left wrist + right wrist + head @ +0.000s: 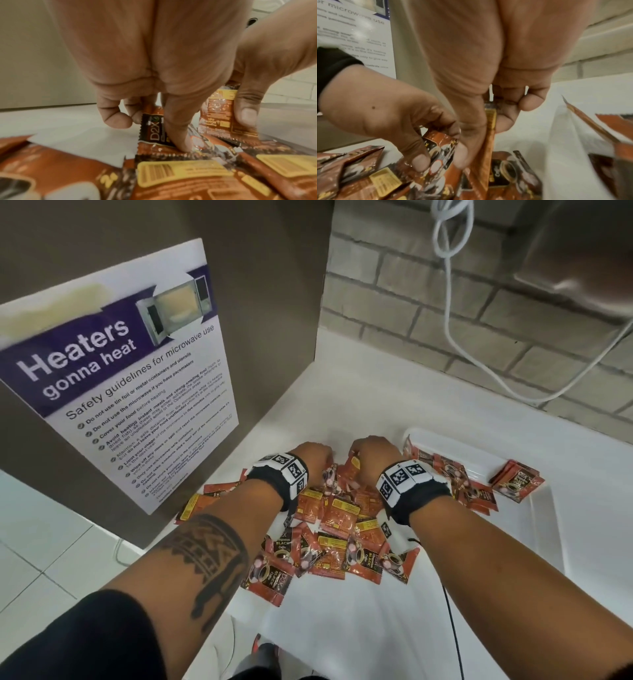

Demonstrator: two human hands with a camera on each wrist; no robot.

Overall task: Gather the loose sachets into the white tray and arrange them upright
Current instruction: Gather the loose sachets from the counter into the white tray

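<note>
A pile of orange-red coffee sachets (pixel 335 518) lies loose on the white counter, left of the white tray (pixel 462 445). Several sachets (pixel 455 481) lie flat in the tray's left part, and a small stack (pixel 517 481) sits further right in it. Both hands reach down at the pile's far edge, close together. My left hand (pixel 311 455) pinches a sachet (pixel 228 115) under its thumb, while one finger (pixel 180 135) presses on a "D2X" sachet. My right hand (pixel 371 455) pinches a sachet (pixel 489 128), seen edge-on, between thumb and fingers.
A brown cabinet panel with a microwave safety poster (pixel 130 378) stands at the left, right against the pile. A white cable (pixel 459 337) hangs on the brick wall behind. A thin black cable (pixel 452 628) runs over the counter's front edge; tiled floor shows at the lower left.
</note>
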